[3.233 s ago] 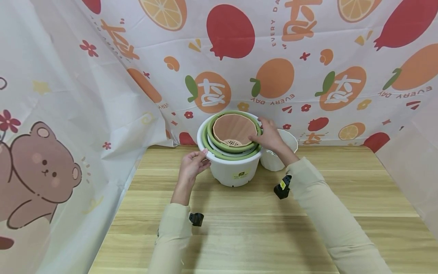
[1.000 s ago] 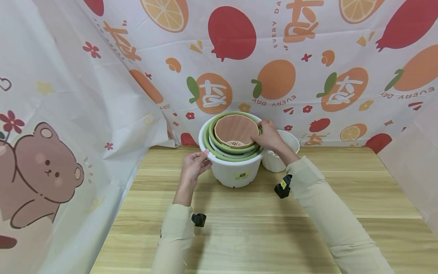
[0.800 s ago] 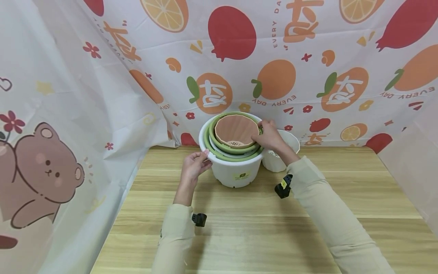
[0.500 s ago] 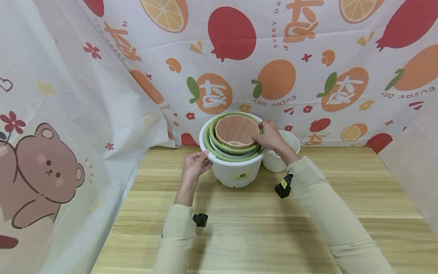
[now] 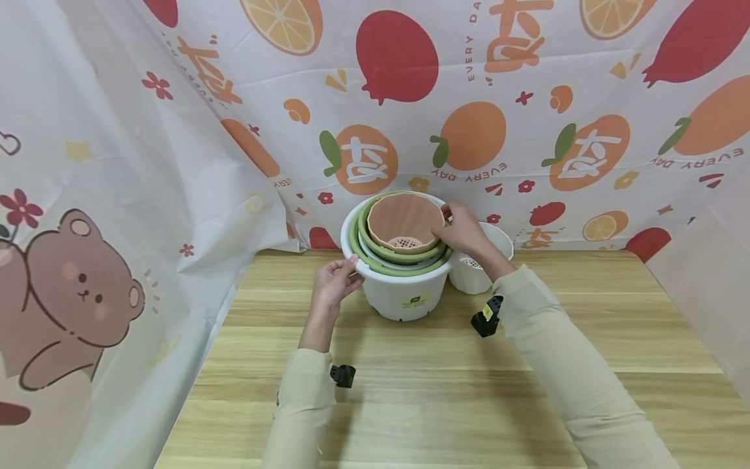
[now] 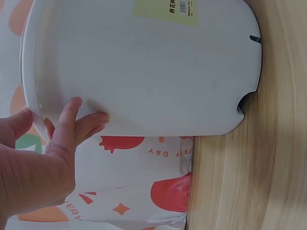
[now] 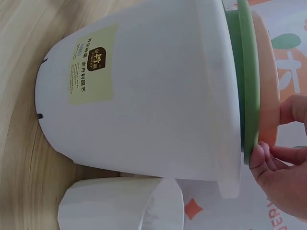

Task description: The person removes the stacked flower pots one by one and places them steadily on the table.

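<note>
A large white flower pot [image 5: 383, 296] stands on the table with green and grey-white pots nested inside it. Innermost sits a pinkish, fluted flower pot [image 5: 404, 216] with drainage holes in its bottom. My right hand [image 5: 465, 230] pinches the pink pot's rim at its right side, thumb inside the wall. In the right wrist view the pink pot [image 7: 267, 76] sticks out past the green rim [image 7: 250, 72], with some fingers right at that green rim. My left hand [image 5: 333, 283] pinches the large white pot's rim at its front left; in the left wrist view its fingers curl under the rim.
A smaller white fluted pot [image 5: 471, 280] with a holed bottom stands right of the large pot, partly behind my right forearm. The wooden table [image 5: 422, 397] meets a fruit-printed curtain [image 5: 410, 143] close behind the pots. Another printed sheet [image 5: 176, 260] hangs at the left.
The pink pot has risen slightly and tipped in its nest, showing more of its holed bottom. My right hand has shifted slightly with it; my left hand stays at the white rim.
</note>
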Available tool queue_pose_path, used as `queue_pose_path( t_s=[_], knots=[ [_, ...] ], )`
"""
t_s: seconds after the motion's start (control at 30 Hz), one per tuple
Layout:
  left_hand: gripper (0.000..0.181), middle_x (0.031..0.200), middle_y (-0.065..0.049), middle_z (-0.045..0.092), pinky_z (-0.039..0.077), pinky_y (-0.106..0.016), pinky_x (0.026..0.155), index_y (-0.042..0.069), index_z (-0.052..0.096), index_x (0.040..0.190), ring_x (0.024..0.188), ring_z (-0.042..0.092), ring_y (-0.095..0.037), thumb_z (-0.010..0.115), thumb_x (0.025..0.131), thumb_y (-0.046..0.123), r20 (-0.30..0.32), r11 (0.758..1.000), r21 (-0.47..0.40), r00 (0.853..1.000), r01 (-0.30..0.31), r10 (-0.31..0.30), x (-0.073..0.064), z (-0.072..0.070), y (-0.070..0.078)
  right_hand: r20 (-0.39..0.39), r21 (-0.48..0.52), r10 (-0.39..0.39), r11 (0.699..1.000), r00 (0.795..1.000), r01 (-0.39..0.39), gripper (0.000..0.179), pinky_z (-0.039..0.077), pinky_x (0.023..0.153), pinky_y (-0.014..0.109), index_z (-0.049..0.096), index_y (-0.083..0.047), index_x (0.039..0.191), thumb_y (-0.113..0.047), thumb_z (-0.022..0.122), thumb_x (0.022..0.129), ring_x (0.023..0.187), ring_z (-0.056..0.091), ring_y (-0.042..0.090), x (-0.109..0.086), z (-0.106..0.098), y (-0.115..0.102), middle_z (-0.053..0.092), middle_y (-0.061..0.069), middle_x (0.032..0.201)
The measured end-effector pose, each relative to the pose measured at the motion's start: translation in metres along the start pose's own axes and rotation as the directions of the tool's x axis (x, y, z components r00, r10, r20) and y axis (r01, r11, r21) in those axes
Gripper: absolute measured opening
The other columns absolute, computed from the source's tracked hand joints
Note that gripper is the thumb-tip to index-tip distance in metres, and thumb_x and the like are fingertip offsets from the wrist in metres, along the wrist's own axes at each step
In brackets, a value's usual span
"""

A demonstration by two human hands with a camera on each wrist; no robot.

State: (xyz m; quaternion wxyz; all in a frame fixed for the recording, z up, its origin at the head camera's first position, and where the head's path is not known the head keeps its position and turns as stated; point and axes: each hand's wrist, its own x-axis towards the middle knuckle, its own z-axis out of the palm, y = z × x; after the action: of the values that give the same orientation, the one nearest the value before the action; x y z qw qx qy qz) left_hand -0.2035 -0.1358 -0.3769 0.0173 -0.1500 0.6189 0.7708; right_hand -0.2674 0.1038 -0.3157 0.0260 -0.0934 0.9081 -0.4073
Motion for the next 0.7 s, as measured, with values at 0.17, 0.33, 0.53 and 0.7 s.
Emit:
queue_pose_path(
  t_s=[0.17,0.33,0.53,0.7],
  knots=[
    [0.018,0.078,-0.004,0.060,0.055,-0.024,0.072,-0.003,0.050,0.097,0.067,0.063,-0.010,0.055,0.093,0.014,-0.001,1.000,0.003,1.000,-0.002,0.002,0.0011,-0.0004,-0.0007,0.011,0.025,0.013,1.000,1.000,-0.013,0.041,0.048,0.079,0.037,0.045,0.004,0.120,-0.011,0.058,0.084,0.096,0.047,0.027,-0.0013,-0.0030,-0.0003,0.048,0.018,0.117],
    [0.020,0.079,-0.004,0.060,0.055,-0.025,0.073,-0.004,0.050,0.098,0.068,0.063,-0.010,0.055,0.093,0.015,0.002,1.000,0.004,1.000,0.002,-0.002,0.0014,-0.0009,-0.0009,0.007,0.048,0.028,0.998,1.000,-0.029,0.045,0.050,0.072,0.032,0.043,0.004,0.123,-0.011,0.057,0.084,0.094,0.050,0.027,-0.0023,-0.0049,-0.0003,0.048,0.020,0.120],
    [0.022,0.079,-0.004,0.061,0.055,-0.026,0.075,-0.005,0.050,0.100,0.069,0.063,-0.010,0.055,0.093,0.015,0.001,1.000,0.002,1.000,0.000,0.000,0.0003,-0.0005,0.0000,0.012,0.071,0.041,0.997,0.999,-0.041,0.044,0.052,0.063,0.025,0.042,0.004,0.124,-0.009,0.056,0.084,0.090,0.053,0.026,-0.0029,-0.0063,-0.0011,0.048,0.020,0.119],
    [0.020,0.080,-0.005,0.060,0.055,-0.026,0.075,-0.004,0.050,0.099,0.068,0.062,-0.010,0.055,0.093,0.014,0.002,1.000,-0.007,1.000,-0.003,0.003,-0.0001,0.0003,-0.0003,0.013,0.110,0.045,0.993,0.999,-0.046,0.045,0.054,0.064,0.026,0.041,0.004,0.126,-0.006,0.055,0.085,0.087,0.055,0.025,-0.0042,-0.0070,-0.0026,0.047,0.020,0.120]
  ],
)
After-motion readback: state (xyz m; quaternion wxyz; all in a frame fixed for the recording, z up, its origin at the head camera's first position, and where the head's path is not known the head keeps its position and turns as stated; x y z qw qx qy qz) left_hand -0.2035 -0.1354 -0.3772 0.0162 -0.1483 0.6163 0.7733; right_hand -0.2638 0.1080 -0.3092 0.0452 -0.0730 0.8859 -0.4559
